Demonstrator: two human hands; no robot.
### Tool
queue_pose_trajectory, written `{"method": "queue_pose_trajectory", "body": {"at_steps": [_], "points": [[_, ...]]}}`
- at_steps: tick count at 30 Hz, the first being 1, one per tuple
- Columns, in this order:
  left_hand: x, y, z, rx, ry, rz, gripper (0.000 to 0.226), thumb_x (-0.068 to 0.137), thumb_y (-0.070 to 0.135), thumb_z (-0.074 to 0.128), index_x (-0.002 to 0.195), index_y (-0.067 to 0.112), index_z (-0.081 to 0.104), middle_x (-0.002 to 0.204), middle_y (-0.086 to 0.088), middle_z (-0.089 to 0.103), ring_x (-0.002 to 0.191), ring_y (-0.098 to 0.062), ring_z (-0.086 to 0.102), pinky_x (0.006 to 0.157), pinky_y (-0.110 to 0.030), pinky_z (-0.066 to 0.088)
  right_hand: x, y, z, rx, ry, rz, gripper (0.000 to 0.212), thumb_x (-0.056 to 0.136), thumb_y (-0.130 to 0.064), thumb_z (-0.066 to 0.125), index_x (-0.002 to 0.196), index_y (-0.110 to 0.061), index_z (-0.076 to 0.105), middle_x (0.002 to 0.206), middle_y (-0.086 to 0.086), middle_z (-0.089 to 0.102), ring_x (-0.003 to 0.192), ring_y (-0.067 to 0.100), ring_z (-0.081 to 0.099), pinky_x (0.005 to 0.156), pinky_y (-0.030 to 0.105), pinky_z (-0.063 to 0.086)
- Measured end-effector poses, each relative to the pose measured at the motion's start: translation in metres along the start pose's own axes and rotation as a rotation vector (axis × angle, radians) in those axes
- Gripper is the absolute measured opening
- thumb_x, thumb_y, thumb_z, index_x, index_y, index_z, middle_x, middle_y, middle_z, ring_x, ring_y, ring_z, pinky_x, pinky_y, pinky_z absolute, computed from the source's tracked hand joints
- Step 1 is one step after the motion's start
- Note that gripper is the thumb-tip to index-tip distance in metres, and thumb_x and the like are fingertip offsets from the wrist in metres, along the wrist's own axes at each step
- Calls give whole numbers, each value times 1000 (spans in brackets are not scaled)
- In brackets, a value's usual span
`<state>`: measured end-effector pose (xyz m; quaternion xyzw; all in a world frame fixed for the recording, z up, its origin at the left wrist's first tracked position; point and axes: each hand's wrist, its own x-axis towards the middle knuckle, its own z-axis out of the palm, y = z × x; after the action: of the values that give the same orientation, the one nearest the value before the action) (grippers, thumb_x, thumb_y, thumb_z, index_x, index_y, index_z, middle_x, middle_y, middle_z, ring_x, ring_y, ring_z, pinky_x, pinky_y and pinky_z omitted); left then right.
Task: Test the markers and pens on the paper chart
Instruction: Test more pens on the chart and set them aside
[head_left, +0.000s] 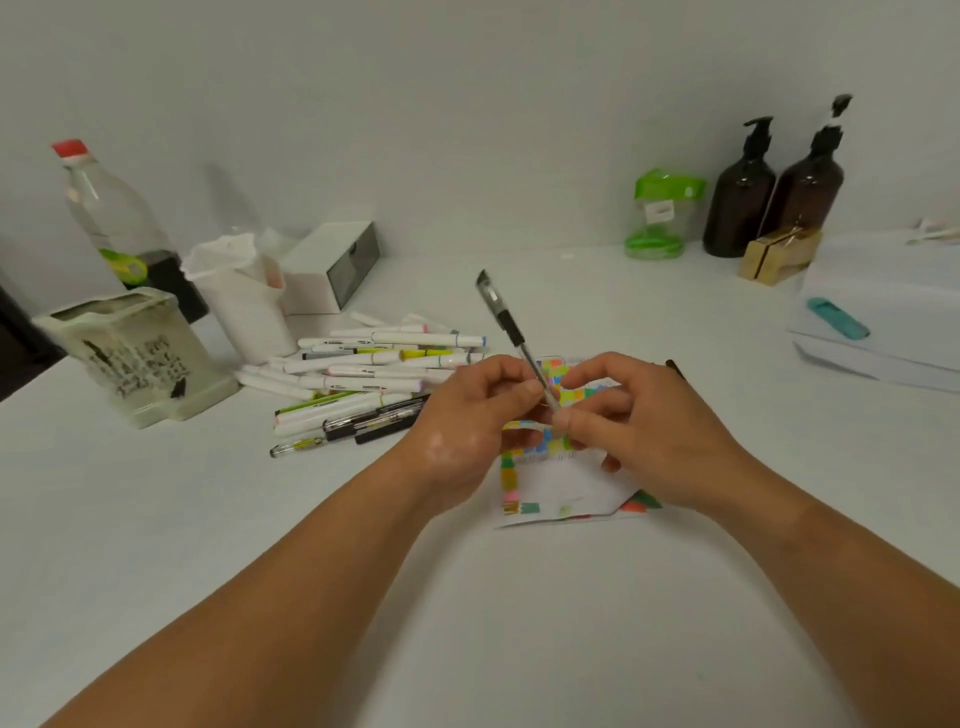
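The left hand (467, 421) and the right hand (639, 426) are meeting just above the paper chart (561, 488), and both are pinching the same pen (511, 325). The left hand's thumb and curled fingers are gripping the clear barrel, while the right hand is pinching the pen's lower end between thumb and forefinger. The pen is slanting up and away to the left, showing a dark end piece at the top, a black band further down and a transparent shaft running into the fingers. The chart is lying flat on the white surface (467, 597), partly hidden by the hands, showing rows of small coloured squares in green, yellow, pink and blue, with one corner folded over. A loose pile of white-bodied markers (374, 364) and a few dark pens is lying just left of the hands, near a ceramic pot (135, 353).
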<state>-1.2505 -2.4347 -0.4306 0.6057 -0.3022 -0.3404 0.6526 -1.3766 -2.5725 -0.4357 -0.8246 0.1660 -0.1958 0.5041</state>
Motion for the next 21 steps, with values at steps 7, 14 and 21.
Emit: {"method": "queue_pose_trajectory", "body": {"at_steps": [7, 14, 21], "points": [[11, -24, -15, -339, 16, 47, 23, 79, -1, 71, 99, 11, 72, 90, -11, 72, 79, -21, 71, 69, -28, 57, -2, 15, -16, 66, 149, 12, 12, 81, -19, 83, 81, -29, 76, 71, -3, 74, 64, 15, 68, 54, 24, 56], [3, -20, -41, 654, 132, 356, 24, 84, 23, 79, 103, 36, 73, 93, 16, 73, 93, -3, 69, 79, -13, 53, -1, 19, -24, 161, 181, 60, 12, 85, -12, 78, 84, -24, 78, 78, 1, 76, 63, 16, 68, 59, 24, 57], [-5, -24, -10, 965, -69, 495, 36, 101, 41, 39, 106, 18, 66, 74, 13, 57, 67, -9, 52, 62, -18, 40, -6, 13, -7, 443, 49, 45, 9, 75, -22, 78, 84, -22, 74, 64, 7, 64, 58, 16, 60, 53, 26, 51]]}}
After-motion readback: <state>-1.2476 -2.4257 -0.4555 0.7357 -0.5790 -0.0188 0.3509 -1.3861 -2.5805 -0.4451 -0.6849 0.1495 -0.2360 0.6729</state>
